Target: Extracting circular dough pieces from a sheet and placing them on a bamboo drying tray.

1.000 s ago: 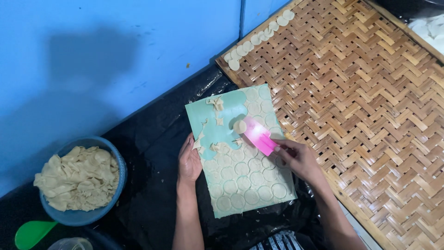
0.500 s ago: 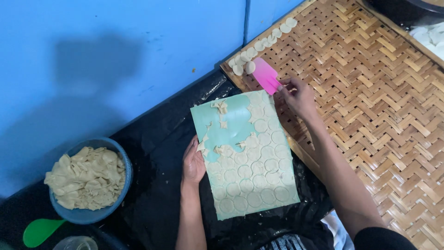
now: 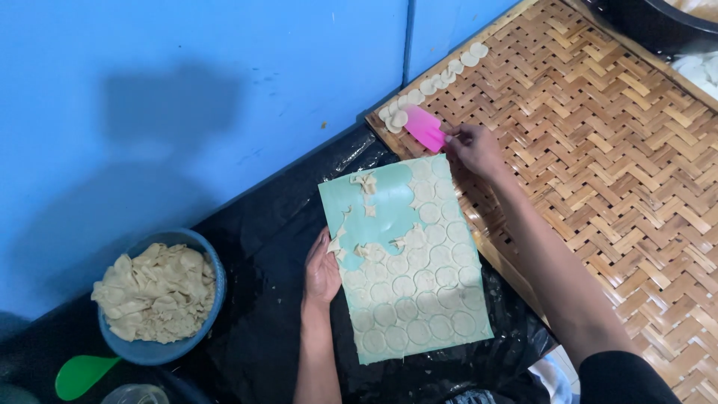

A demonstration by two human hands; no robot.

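A light green cutting mat [image 3: 374, 213] lies on black plastic, covered with a dough sheet [image 3: 419, 292] scored into several round discs; its upper left part is bare with a few scraps. My left hand [image 3: 321, 271] rests flat on the mat's left edge. My right hand [image 3: 475, 148] is stretched over the corner of the woven bamboo tray [image 3: 598, 150] and holds a pink scraper [image 3: 423, 127], its blade touching a row of dough discs [image 3: 434, 81] along the tray's left rim.
A blue bowl [image 3: 158, 299] full of dough scraps stands at lower left on the black plastic sheet [image 3: 254, 284]. A green spatula [image 3: 84, 374] lies below it. A blue wall [image 3: 187, 90] runs behind. White pieces [image 3: 699, 71] lie at the tray's top right.
My right hand has carried the pink scraper from the mat up to the tray's corner and set its blade by the row of discs. My left hand has stayed on the mat.
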